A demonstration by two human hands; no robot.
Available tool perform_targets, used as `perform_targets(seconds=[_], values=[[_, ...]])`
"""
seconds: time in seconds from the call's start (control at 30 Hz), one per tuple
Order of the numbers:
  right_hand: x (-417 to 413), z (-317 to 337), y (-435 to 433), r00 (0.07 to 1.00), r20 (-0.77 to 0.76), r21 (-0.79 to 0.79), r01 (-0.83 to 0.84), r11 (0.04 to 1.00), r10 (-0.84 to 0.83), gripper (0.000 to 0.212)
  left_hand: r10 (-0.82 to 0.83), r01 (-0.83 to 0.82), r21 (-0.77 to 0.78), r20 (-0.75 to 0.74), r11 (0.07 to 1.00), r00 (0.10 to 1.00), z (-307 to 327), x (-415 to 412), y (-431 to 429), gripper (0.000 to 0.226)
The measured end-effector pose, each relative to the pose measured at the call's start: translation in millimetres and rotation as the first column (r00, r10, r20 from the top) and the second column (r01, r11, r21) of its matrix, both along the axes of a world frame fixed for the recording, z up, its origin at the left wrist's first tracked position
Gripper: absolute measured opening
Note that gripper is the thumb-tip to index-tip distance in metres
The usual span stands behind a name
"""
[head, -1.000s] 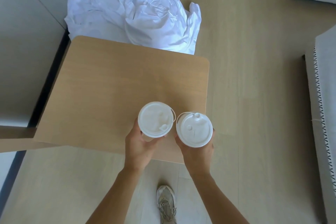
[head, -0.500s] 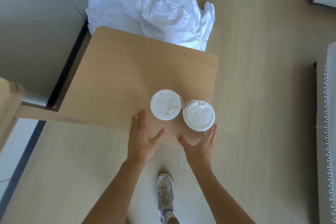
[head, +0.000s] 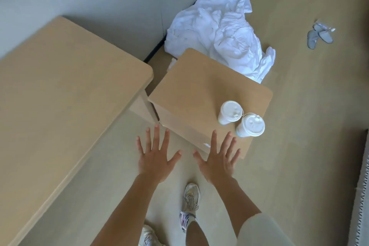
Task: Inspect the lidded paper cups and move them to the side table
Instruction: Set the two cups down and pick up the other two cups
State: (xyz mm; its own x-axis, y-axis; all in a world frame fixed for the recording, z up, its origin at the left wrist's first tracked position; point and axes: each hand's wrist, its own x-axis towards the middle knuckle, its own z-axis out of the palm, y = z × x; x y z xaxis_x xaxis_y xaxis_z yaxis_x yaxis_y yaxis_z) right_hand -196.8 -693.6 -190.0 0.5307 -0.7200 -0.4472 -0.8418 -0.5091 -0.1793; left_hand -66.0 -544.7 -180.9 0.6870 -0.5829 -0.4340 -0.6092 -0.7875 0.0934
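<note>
Two white paper cups with white plastic lids stand upright side by side near the front right corner of the small wooden side table (head: 195,86). The left cup (head: 229,112) almost touches the right cup (head: 252,125). My left hand (head: 155,156) hovers over the floor in front of the table, fingers spread, holding nothing. My right hand (head: 218,158) is spread the same way over the table's front edge, just left of and nearer to me than the cups, apart from them.
A larger wooden table (head: 60,106) fills the left side, close to the side table. Crumpled white bedding (head: 219,36) lies on the floor behind the side table. Grey slippers (head: 319,34) lie far right. My shoes (head: 190,197) are below.
Both hands let go of the cups on the side table and drew back, fingers spread. The view swung left, bringing the larger table into sight.
</note>
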Motion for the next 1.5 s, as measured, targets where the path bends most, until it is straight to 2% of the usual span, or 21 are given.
perform_targets(seconds=[0.23, 0.4, 0.67, 0.83, 0.93, 1.0, 1.1, 1.2, 1.33, 1.5], values=[[71.0, 85.8, 94.7, 0.952, 0.042, -0.089, -0.297, 0.951, 0.302, 0.110, 0.231, -0.218, -0.104, 0.141, 0.970, 0.963, 78.8, 34.4, 129.2, 0.086], [122.1, 138.4, 186.0, 0.864, 0.103, -0.151, -0.476, 0.866, 0.493, 0.109, 0.426, -0.386, -0.205, 0.214, 0.899, 0.879, 127.7, 49.3, 236.1, 0.090], [174.9, 175.0, 345.6, 0.597, 0.181, -0.176, -0.762, 0.623, 0.781, 0.110, 0.727, -0.681, -0.254, 0.203, 0.687, 0.656, 156.8, 25.1, 409.4, 0.100], [195.0, 161.6, 426.4, 0.464, 0.250, -0.160, -0.846, 0.508, 0.850, 0.122, 0.866, -0.826, -0.259, 0.158, 0.500, 0.474, 147.8, 5.1, 483.2, 0.106], [208.6, 150.1, 462.9, 0.438, 0.326, -0.074, -0.872, 0.484, 0.838, 0.120, 0.927, -0.894, -0.244, 0.124, 0.375, 0.355, 136.6, 1.6, 507.9, 0.103], [219.2, 139.5, 481.7, 0.435, 0.413, 0.011, -0.881, 0.473, 0.800, 0.122, 0.967, -0.924, -0.286, 0.059, 0.253, 0.246, 127.0, 4.4, 518.0, 0.106], [233.5, 125.4, 504.7, 0.558, 0.552, 0.263, -0.821, 0.506, 0.619, 0.123, 0.981, -0.899, -0.439, -0.178, -0.007, 0.080, 112.0, 15.5, 526.1, 0.113], [249.3, 107.3, 528.6, 0.659, 0.615, 0.379, -0.729, 0.569, 0.434, 0.119, 0.917, -0.758, -0.609, -0.397, -0.232, 0.038, 102.8, 36.1, 532.0, 0.118], [270.1, 82.1, 554.6, 0.687, 0.693, 0.454, -0.650, 0.609, 0.217, 0.121, 0.858, -0.643, -0.640, -0.511, -0.421, -0.052, 94.5, 68.9, 538.2, 0.119], [287.2, 64.4, 576.4, 0.623, 0.776, 0.445, -0.654, 0.612, 0.102, 0.087, 0.823, -0.506, -0.673, -0.548, -0.539, -0.148, 63.1, 91.9, 550.7, 0.114]])
